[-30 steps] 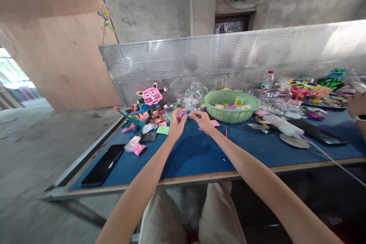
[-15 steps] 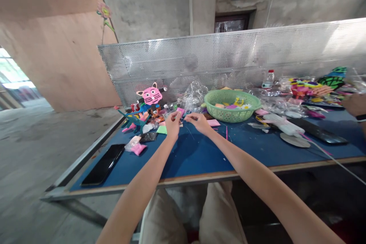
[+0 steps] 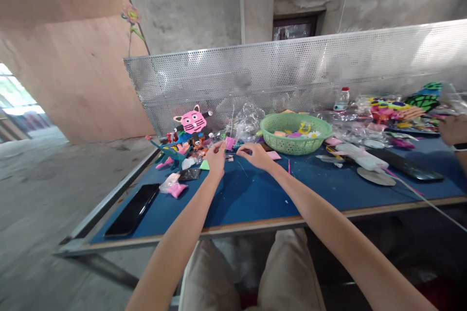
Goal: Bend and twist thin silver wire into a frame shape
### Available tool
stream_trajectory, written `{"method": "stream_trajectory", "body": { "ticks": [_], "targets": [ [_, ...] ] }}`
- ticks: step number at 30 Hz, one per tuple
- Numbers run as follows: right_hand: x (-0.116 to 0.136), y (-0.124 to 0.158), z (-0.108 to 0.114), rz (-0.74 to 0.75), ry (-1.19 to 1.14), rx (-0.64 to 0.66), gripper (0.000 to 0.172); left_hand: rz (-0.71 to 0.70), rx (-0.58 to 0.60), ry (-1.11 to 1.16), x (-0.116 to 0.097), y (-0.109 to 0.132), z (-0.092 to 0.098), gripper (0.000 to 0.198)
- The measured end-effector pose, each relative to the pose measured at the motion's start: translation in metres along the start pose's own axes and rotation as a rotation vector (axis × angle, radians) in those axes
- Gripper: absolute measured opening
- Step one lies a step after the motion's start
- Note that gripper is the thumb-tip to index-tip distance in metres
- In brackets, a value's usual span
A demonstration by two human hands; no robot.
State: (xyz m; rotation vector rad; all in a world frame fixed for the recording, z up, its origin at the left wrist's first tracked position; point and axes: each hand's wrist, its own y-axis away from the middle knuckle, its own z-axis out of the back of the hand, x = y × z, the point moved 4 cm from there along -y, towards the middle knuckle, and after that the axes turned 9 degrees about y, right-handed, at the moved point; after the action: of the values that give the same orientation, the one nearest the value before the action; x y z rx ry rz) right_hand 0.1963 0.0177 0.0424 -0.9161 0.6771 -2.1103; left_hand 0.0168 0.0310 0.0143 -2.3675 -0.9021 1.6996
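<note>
My left hand is closed in a pinch on a small flat pink piece, held above the blue table. A thin pale strand rises above that piece. Just to the right, my right hand has its thumb and forefinger curled toward each other, a small gap away from the pink piece. Whatever its fingertips hold, if anything, is too small to make out. A pink cat face stands behind my left hand among small coloured figures. Beside my right hand lies a flat pink packet.
A green basket with coloured pieces stands right of my hands. A black phone lies at the left edge near small packets. Rightward are a white corded tool, a dark phone, a bottle and another person's hand.
My hands have moved slightly apart, my left hand a little leftward. More of the pink piece shows between them. The view has shifted slightly.
</note>
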Motion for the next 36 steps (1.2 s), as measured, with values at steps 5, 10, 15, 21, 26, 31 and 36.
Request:
{"method": "stream_trajectory", "body": {
  "ticks": [5, 10, 15, 21, 26, 31, 36],
  "targets": [
    [-0.009, 0.002, 0.002, -0.026, 0.041, 0.052, 0.024, 0.124, -0.01, 0.099, -0.002, 0.0, 0.0, 0.045],
    [-0.004, 0.002, 0.005, 0.078, 0.092, -0.01, 0.025, 0.052, 0.028, 0.048, -0.008, 0.001, -0.002, 0.039],
    [0.0, 0.003, 0.006, 0.163, 0.142, -0.046, 0.021, -0.007, 0.113, 0.013, -0.012, 0.005, -0.008, 0.033],
    [-0.002, 0.002, 0.0, 0.108, -0.03, 0.058, 0.017, -0.08, 0.158, -0.074, -0.012, 0.007, -0.009, 0.031],
    [0.002, 0.002, -0.002, 0.049, -0.061, 0.042, 0.018, -0.14, 0.155, -0.124, -0.015, 0.007, -0.009, 0.036],
    [0.004, 0.003, -0.004, -0.007, -0.086, 0.048, 0.019, -0.199, 0.163, -0.152, -0.026, 0.011, -0.01, 0.041],
    [0.007, 0.003, -0.002, -0.026, -0.104, 0.026, 0.022, -0.159, 0.173, -0.138, -0.028, 0.012, -0.01, 0.043]
  ]
}}
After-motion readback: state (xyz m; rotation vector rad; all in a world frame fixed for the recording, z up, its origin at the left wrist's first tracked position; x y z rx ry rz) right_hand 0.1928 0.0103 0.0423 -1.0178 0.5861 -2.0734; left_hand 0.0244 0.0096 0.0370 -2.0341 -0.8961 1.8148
